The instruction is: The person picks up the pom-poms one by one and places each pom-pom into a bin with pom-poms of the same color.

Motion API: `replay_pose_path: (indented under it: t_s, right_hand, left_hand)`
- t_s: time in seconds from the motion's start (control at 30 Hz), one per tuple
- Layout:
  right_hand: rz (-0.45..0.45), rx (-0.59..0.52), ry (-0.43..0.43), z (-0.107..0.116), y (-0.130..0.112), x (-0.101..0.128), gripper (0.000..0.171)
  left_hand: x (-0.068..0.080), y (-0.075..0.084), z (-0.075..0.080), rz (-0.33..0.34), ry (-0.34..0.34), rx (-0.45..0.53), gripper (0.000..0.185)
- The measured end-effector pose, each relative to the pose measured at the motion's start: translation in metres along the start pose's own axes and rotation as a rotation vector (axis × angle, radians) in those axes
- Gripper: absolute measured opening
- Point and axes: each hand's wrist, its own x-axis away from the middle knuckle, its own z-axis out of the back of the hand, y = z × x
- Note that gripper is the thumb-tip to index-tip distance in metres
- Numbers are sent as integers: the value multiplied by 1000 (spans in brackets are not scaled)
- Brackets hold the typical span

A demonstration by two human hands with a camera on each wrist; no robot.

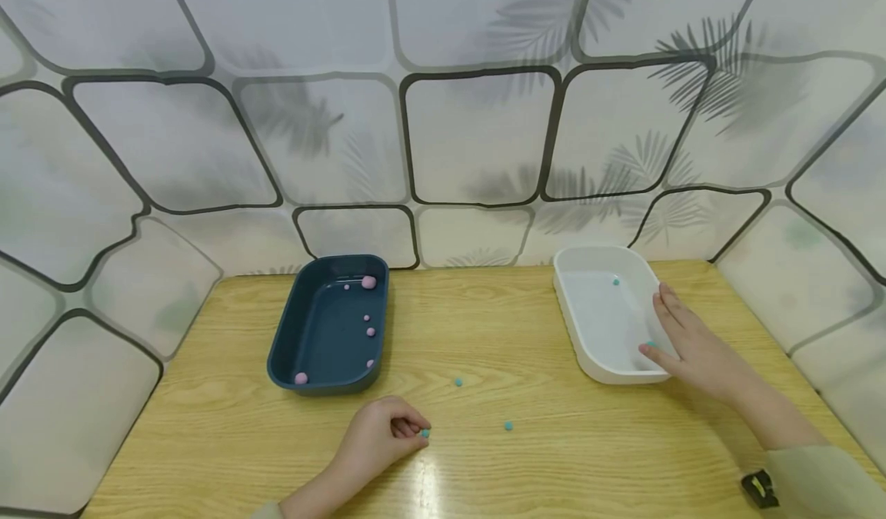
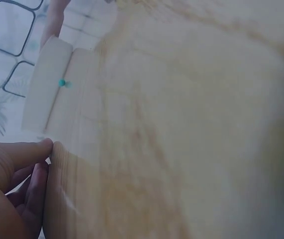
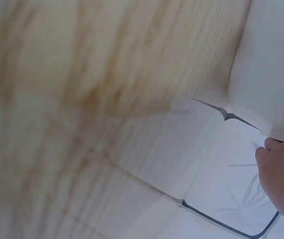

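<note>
We have our left hand curled on the tabletop at about six o'clock, its fingertips pinching a small teal bead against the wood. Our right hand lies at three o'clock with straight, relaxed fingers draped over the near rim of the white tray, holding nothing that we can see; a teal speck sits right by its fingertips.

The bead is tiny, round and smooth, so we judge it could squirt out of the pinch and roll off across the slick, glossy wood. Leaning on the tray's rim could also tip or slide it.

Two more teal beads lie loose near the centre, one just to the right of our left hand. Another rests inside the white tray. The dark blue tray at ten o'clock holds pink beads of mixed sizes.
</note>
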Motion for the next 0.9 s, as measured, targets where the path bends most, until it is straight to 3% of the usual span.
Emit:
replay_pose_path:
  t_s: [0.6, 0.9]
  right_hand:
    - [11, 9, 18, -1, 1, -1, 90]
    - [3, -3, 4, -1, 3, 0, 91]
  left_hand:
    - [-1, 4, 0, 20, 24, -4, 9]
    - [-2, 2, 4, 26, 17, 84, 5]
